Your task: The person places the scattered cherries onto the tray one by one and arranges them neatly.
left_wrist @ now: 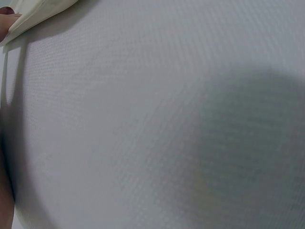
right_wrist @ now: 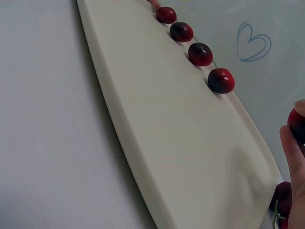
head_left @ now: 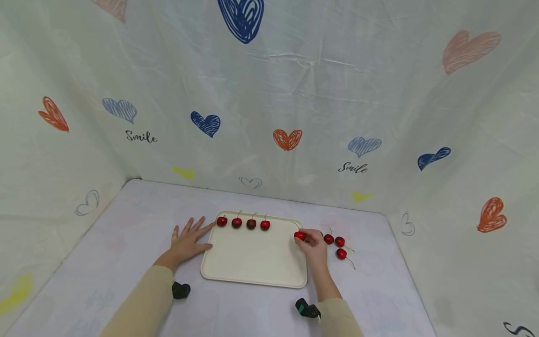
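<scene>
A cream rectangular tray (head_left: 252, 262) lies on the table. Along its far edge several dark red cherries (head_left: 265, 225) stand in a row from the left corner, stems pointing away. My right hand (head_left: 316, 248) pinches another cherry (head_left: 299, 235) between thumb and fingers over the tray's right side; in the right wrist view this held cherry (right_wrist: 296, 125) shows at the right border. My left hand (head_left: 187, 243) rests with spread fingers at the tray's left edge, index fingertip close to the leftmost cherry. Only slivers of the left hand show in the left wrist view.
Several loose cherries (head_left: 340, 241) with stems lie on the table right of the tray, partly behind my right hand. A pale cloth (head_left: 303, 178) printed with hearts hangs behind the table. The white tabletop (left_wrist: 143, 119) fills most of the left wrist view.
</scene>
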`<act>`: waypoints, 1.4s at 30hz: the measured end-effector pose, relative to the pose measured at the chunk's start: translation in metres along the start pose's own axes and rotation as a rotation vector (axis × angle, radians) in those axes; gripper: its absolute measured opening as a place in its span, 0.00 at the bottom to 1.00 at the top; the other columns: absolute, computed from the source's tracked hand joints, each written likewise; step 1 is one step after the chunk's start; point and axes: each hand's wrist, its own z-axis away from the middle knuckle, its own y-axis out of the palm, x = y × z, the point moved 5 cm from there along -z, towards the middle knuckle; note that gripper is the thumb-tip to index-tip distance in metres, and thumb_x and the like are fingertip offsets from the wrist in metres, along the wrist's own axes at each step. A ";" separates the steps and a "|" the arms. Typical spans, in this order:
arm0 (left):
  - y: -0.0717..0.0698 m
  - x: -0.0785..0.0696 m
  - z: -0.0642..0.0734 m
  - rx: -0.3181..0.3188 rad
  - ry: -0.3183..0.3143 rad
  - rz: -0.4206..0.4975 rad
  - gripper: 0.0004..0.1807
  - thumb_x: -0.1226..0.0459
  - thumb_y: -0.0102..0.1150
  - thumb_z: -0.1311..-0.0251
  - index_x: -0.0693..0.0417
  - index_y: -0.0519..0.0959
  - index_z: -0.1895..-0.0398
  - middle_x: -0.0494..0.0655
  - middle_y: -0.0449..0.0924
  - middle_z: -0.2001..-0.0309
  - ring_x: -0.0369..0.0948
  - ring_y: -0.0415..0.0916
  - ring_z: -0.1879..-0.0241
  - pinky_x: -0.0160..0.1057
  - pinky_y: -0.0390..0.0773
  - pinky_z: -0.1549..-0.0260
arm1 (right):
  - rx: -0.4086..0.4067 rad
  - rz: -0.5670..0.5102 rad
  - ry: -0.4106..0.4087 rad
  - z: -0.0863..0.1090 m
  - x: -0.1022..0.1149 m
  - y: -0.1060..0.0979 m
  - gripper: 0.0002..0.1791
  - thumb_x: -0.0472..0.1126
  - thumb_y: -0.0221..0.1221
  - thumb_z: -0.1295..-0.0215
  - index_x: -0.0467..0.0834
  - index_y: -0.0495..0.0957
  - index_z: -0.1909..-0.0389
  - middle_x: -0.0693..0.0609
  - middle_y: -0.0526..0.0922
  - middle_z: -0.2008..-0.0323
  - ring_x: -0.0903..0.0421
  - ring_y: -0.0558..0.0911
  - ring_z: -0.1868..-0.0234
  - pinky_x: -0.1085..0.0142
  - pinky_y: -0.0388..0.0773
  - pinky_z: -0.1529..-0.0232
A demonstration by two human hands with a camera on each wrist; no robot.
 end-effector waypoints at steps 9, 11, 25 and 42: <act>-0.001 -0.002 0.001 0.002 -0.005 0.009 0.39 0.46 0.60 0.41 0.45 0.63 0.27 0.60 0.48 0.25 0.64 0.34 0.27 0.71 0.27 0.39 | 0.092 -0.070 -0.011 0.003 0.016 0.026 0.18 0.22 0.67 0.48 0.27 0.80 0.54 0.39 0.81 0.54 0.60 0.80 0.59 0.73 0.80 0.62; 0.000 -0.001 0.001 0.002 -0.005 0.010 0.39 0.46 0.60 0.41 0.45 0.63 0.27 0.60 0.48 0.25 0.64 0.34 0.27 0.71 0.26 0.39 | 0.104 -0.067 -0.009 0.006 0.023 0.031 0.18 0.22 0.65 0.47 0.27 0.80 0.53 0.38 0.82 0.54 0.59 0.80 0.58 0.73 0.80 0.62; 0.001 0.001 -0.001 -0.008 -0.009 0.006 0.39 0.46 0.60 0.41 0.43 0.63 0.27 0.59 0.47 0.24 0.63 0.33 0.26 0.71 0.26 0.39 | 0.145 -0.018 -0.050 -0.001 0.025 0.053 0.18 0.23 0.62 0.42 0.26 0.78 0.49 0.34 0.78 0.50 0.40 0.79 0.48 0.70 0.78 0.52; 0.001 0.001 -0.002 -0.018 0.001 0.014 0.38 0.48 0.61 0.41 0.45 0.64 0.27 0.60 0.48 0.25 0.63 0.34 0.27 0.71 0.25 0.39 | 0.091 0.134 -0.027 -0.020 -0.022 0.067 0.18 0.27 0.69 0.46 0.35 0.82 0.52 0.41 0.82 0.57 0.46 0.83 0.56 0.67 0.80 0.56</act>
